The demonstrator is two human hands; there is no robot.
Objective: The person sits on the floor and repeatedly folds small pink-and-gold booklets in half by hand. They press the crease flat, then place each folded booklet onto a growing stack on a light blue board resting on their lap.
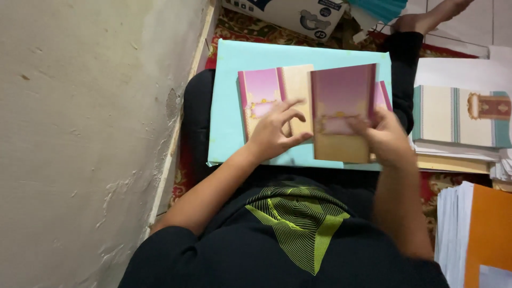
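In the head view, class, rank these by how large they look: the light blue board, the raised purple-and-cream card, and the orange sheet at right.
1. Light blue board, clearly largest.
2. Raised purple-and-cream card, held by the right hand.
3. Orange sheet.

The card and the sheet look close; the sheet is cut off by the frame edge, so that order is unsure.

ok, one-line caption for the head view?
Left hand pins a pink-and-cream card on a turquoise board; right hand lifts another.

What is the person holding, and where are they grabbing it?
The right hand holds a pink and cream card by its lower right edge. The left hand only rests on another card.
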